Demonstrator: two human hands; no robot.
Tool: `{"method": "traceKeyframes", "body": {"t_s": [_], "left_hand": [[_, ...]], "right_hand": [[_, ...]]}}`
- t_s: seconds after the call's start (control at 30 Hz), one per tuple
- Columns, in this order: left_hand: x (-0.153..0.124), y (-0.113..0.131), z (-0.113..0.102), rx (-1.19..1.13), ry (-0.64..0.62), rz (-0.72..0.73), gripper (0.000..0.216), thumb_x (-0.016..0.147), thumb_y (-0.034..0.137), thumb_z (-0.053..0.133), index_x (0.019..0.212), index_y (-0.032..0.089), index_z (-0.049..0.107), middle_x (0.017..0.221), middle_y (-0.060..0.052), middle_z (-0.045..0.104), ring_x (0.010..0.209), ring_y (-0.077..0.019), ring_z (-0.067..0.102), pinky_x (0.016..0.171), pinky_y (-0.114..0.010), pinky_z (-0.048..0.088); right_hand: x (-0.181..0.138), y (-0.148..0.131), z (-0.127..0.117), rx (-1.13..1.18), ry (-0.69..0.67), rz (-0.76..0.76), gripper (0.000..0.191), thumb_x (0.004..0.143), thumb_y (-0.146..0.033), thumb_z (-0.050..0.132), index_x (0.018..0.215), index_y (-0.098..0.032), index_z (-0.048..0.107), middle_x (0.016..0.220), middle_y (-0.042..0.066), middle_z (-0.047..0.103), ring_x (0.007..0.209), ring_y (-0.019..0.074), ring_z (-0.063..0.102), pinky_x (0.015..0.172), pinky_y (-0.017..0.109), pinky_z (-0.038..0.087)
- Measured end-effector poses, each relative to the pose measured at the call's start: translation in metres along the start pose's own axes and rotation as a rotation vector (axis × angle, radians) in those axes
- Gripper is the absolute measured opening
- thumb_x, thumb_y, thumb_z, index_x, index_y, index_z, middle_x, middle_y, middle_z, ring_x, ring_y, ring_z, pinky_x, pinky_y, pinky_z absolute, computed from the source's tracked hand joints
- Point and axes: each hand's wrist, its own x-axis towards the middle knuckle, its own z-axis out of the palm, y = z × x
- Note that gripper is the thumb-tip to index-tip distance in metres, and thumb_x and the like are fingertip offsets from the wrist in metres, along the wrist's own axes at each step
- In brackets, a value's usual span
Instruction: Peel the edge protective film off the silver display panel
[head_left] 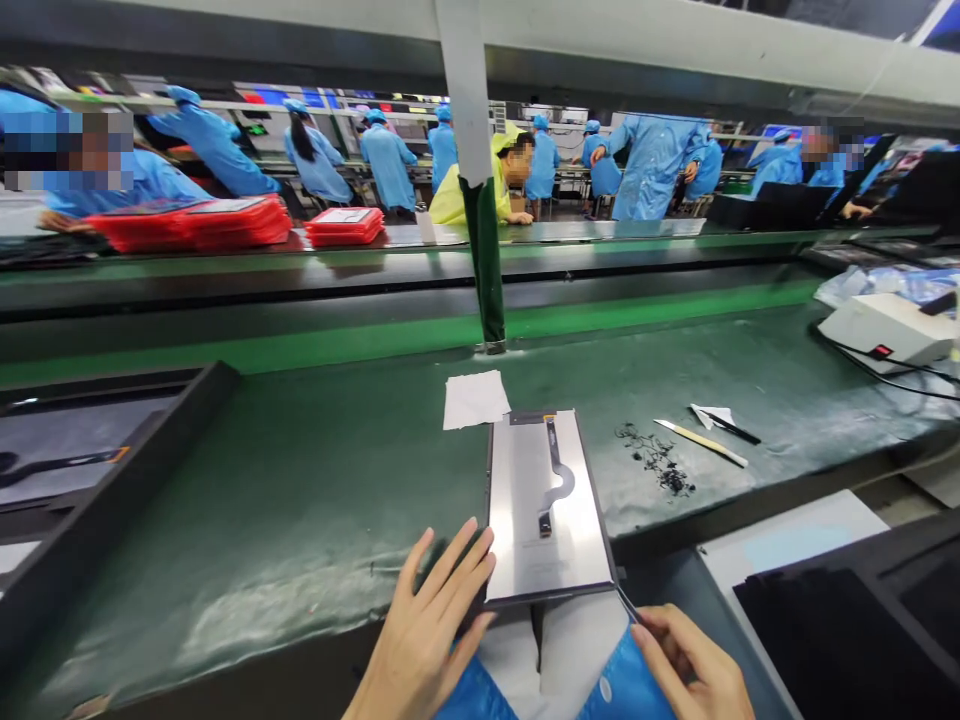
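Note:
A tablet display panel (517, 500) with a silver metal back lies on the green bench in front of me, its lower end at the bench's front edge. A curved flex cable (556, 485) runs down its back. Spread fingers of my left hand (435, 625) rest against the panel's left edge. At the lower right corner, my right hand (694, 660) pinches a thin dark tool (627, 603), its tip at the panel's edge. Whether this tool is a pair of tweezers I cannot make out. A white cloth (475, 399) lies just beyond the panel.
Right of the panel are black scraps (664, 465), a pale-handled knife (701, 442) and a black stick-like tool (731, 428). A black tray (150, 470) with panels stands left. A white device (889, 330) sits far right. A post (486, 260) rises behind; co-workers sit beyond.

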Motion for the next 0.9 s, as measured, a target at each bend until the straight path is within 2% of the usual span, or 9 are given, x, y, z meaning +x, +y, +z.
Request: {"method": "traceKeyframes", "body": {"t_s": [0.1,0.2,0.33,0.43,0.67,0.9], "left_hand": [[0.011,0.014,0.004,-0.022,-0.024,0.060,0.033,0.099,0.013,0.053,0.131,0.005,0.058,0.140,-0.014,0.060,0.146,-0.0280,0.035,0.125,-0.050,0.016],[0.029,0.032,0.013,-0.089,-0.027,0.125,0.033,0.101,0.014,0.050,0.132,0.004,0.057,0.141,-0.013,0.059,0.145,-0.0271,0.038,0.123,-0.046,0.024],[0.052,0.048,0.029,-0.163,-0.050,0.143,0.034,0.103,0.017,0.045,0.133,0.003,0.055,0.140,-0.016,0.059,0.139,-0.0268,0.048,0.113,-0.043,0.045],[0.060,0.050,0.037,-0.179,-0.077,0.145,0.035,0.103,0.015,0.041,0.134,0.004,0.054,0.140,-0.017,0.059,0.135,-0.0283,0.052,0.106,-0.044,0.052],[0.059,0.047,0.042,-0.216,-0.093,0.132,0.036,0.103,0.011,0.040,0.135,0.005,0.053,0.140,-0.017,0.059,0.138,-0.0273,0.048,0.108,-0.044,0.050],[0.058,0.047,0.043,-0.246,-0.074,0.120,0.037,0.102,0.011,0.042,0.138,0.007,0.052,0.140,-0.016,0.059,0.139,-0.0267,0.046,0.111,-0.044,0.048]], "right_hand": [[0.008,-0.004,-0.009,-0.083,-0.033,-0.148,0.033,0.095,-0.050,0.056,0.085,-0.023,0.072,0.059,-0.002,0.058,0.042,0.0122,0.050,0.044,0.020,0.046],[0.014,-0.009,-0.018,-0.131,-0.121,-0.238,0.027,0.099,-0.041,0.054,0.089,-0.023,0.071,0.066,-0.001,0.063,0.045,0.0118,0.056,0.048,0.018,0.048],[0.017,-0.013,-0.024,-0.157,-0.183,-0.273,0.026,0.101,-0.034,0.051,0.089,-0.022,0.071,0.071,0.001,0.067,0.052,0.0123,0.062,0.054,0.017,0.052],[0.015,-0.014,-0.025,-0.178,-0.188,-0.263,0.028,0.101,-0.034,0.049,0.090,-0.023,0.071,0.073,0.002,0.068,0.054,0.0128,0.064,0.056,0.017,0.053],[0.011,-0.012,-0.023,-0.158,-0.211,-0.238,0.022,0.101,-0.030,0.050,0.095,-0.021,0.069,0.076,0.002,0.067,0.059,0.0129,0.066,0.058,0.018,0.052],[0.012,-0.017,-0.021,-0.185,-0.186,-0.242,0.026,0.102,-0.030,0.047,0.093,-0.021,0.069,0.073,0.002,0.066,0.053,0.0121,0.063,0.055,0.017,0.051]]}}
